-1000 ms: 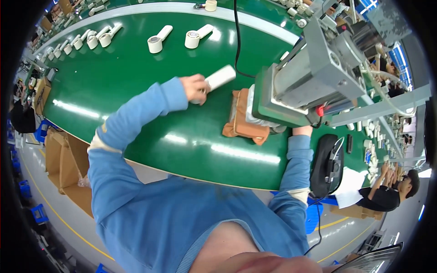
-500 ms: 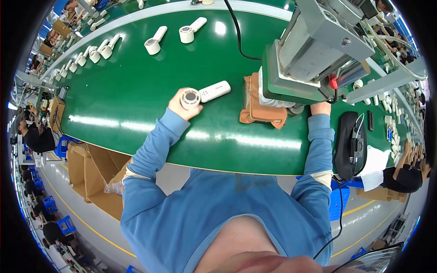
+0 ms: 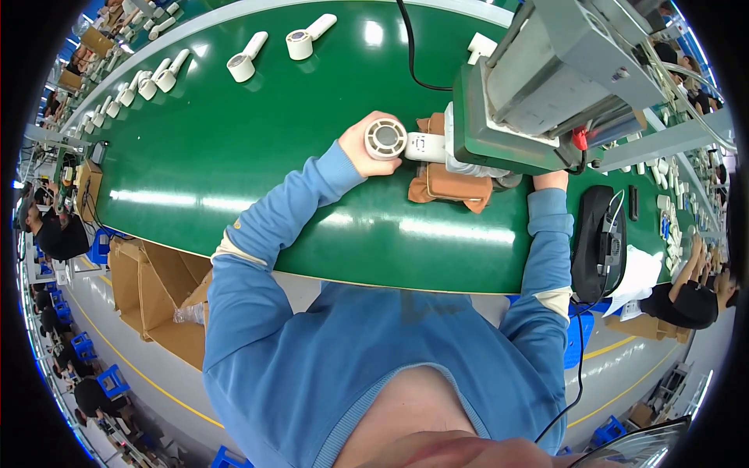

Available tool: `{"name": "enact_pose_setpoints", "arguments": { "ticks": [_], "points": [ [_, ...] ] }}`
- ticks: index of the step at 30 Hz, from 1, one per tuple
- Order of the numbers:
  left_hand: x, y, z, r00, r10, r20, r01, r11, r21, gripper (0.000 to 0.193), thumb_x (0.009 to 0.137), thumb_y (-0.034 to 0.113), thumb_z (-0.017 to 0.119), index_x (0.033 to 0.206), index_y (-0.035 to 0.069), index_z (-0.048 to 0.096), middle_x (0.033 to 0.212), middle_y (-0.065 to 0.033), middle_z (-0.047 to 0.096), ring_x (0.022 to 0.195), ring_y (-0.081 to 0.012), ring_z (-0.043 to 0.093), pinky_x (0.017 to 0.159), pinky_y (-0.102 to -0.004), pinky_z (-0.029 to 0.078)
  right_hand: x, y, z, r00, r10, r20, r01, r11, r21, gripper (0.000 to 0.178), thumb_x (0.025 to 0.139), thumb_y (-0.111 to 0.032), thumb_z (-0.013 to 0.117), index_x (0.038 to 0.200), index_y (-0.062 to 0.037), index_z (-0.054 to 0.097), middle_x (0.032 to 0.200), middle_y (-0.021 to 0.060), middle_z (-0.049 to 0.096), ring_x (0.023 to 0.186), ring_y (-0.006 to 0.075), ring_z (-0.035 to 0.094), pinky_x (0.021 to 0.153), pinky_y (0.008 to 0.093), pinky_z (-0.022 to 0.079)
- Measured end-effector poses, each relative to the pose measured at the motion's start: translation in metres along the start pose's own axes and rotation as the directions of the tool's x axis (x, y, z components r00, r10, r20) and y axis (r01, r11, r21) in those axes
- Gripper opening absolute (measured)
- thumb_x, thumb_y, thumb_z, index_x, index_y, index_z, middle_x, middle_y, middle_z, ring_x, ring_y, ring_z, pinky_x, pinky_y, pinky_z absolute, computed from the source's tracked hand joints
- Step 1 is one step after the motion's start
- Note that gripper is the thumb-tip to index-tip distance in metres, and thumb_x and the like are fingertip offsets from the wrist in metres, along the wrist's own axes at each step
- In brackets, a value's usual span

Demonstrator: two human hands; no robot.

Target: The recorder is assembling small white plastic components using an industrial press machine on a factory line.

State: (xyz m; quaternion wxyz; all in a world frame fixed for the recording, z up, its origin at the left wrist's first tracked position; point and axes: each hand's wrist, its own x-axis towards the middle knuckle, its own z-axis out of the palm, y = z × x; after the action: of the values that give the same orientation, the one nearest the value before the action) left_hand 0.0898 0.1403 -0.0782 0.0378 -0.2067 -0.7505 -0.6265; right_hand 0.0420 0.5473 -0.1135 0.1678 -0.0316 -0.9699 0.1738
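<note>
My left hand (image 3: 356, 147) is closed round the deep round head of a white handheld fan (image 3: 385, 139), its ringed end facing up. The fan's handle points right and its far end passes under the press (image 3: 515, 101), above a fixture padded with brown cloth (image 3: 449, 184). Clear wrapping covers part of the press's lower side, beside the handle. At the right edge of the press is my right hand (image 3: 551, 180); the machine hides its fingers.
Two white fans (image 3: 241, 67) stand at the far side of the green table (image 3: 335, 249), with several more in a row at far left. Another white piece (image 3: 480, 48) lies behind the press. A black case (image 3: 599, 242) with a cable sits right. Cardboard boxes (image 3: 156, 288) stand below left.
My left hand has moved right and slightly away from me with the fan, bringing its handle under the press. My right hand stays by the machine. A white piece behind the press has come into view.
</note>
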Motion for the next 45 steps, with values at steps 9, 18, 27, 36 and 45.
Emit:
{"name": "enact_pose_setpoints", "arguments": {
  "ticks": [9, 18, 27, 36, 45],
  "points": [
    [0.003, 0.0, 0.005, 0.998, -0.056, -0.003, 0.055, 0.992, -0.111, 0.054, 0.06, 0.002, 0.073, 0.111, 0.007, 0.057, 0.098, -0.0051, 0.065, 0.087, -0.0156, 0.061, 0.082, -0.0266, 0.05, 0.013, -0.018, -0.002, 0.983, 0.0, 0.184, 0.037, 0.979, -0.199, 0.05, 0.089, -0.041, 0.051, 0.126, -0.0072, 0.056, 0.127, 0.0123, 0.058, 0.11, 0.0298, 0.057, 0.092, 0.0431, 0.044],
    [0.027, -0.023, -0.03, 0.984, 0.044, 0.17, -0.023, 0.992, -0.125, 0.056, 0.06, 0.003, 0.076, 0.112, 0.005, 0.057, 0.096, -0.0065, 0.066, 0.085, -0.0158, 0.062, 0.082, -0.027, 0.05, 0.022, -0.021, 0.011, 0.97, -0.009, 0.242, 0.158, 0.781, -0.604, 0.048, 0.09, -0.043, 0.05, 0.123, -0.009, 0.058, 0.122, 0.0105, 0.061, 0.104, 0.027, 0.059, 0.09, 0.0527, 0.042],
    [0.154, -0.169, -0.085, 0.73, -0.163, -0.663, 0.344, 0.927, 0.151, 0.062, 0.068, 0.034, 0.079, 0.113, -0.001, 0.055, 0.105, -0.0192, 0.06, 0.095, -0.028, 0.06, 0.089, -0.0349, 0.048, 0.049, -0.04, -0.036, 0.686, 0.085, 0.723, -0.163, 0.986, 0.038, 0.045, 0.092, -0.043, 0.046, 0.122, -0.0123, 0.058, 0.122, 0.0108, 0.061, 0.104, 0.024, 0.059, 0.091, 0.0625, 0.037],
    [0.178, -0.118, 0.015, 0.94, 0.324, -0.109, -0.126, 0.625, 0.77, 0.058, 0.067, 0.031, 0.075, 0.115, 0.004, 0.054, 0.11, -0.0165, 0.06, 0.098, -0.0343, 0.059, 0.088, -0.0378, 0.047, 0.063, 0.017, 0.037, 0.894, -0.045, 0.446, -0.28, 0.721, 0.634, 0.043, 0.092, -0.04, 0.047, 0.124, -0.0123, 0.057, 0.124, 0.0115, 0.06, 0.106, 0.0264, 0.058, 0.095, 0.0574, 0.038],
    [0.165, -0.078, -0.063, 0.86, -0.165, -0.484, 0.078, 0.978, -0.194, 0.049, 0.076, 0.022, 0.075, 0.117, 0.0, 0.06, 0.099, -0.0138, 0.068, 0.084, -0.0197, 0.066, 0.073, -0.0274, 0.054, 0.008, 0.046, 0.068, 0.983, 0.023, 0.184, -0.17, 0.508, 0.844, 0.043, 0.092, -0.036, 0.049, 0.126, -0.0106, 0.055, 0.127, 0.0127, 0.058, 0.109, 0.029, 0.057, 0.097, 0.0515, 0.039]
  ]
}}
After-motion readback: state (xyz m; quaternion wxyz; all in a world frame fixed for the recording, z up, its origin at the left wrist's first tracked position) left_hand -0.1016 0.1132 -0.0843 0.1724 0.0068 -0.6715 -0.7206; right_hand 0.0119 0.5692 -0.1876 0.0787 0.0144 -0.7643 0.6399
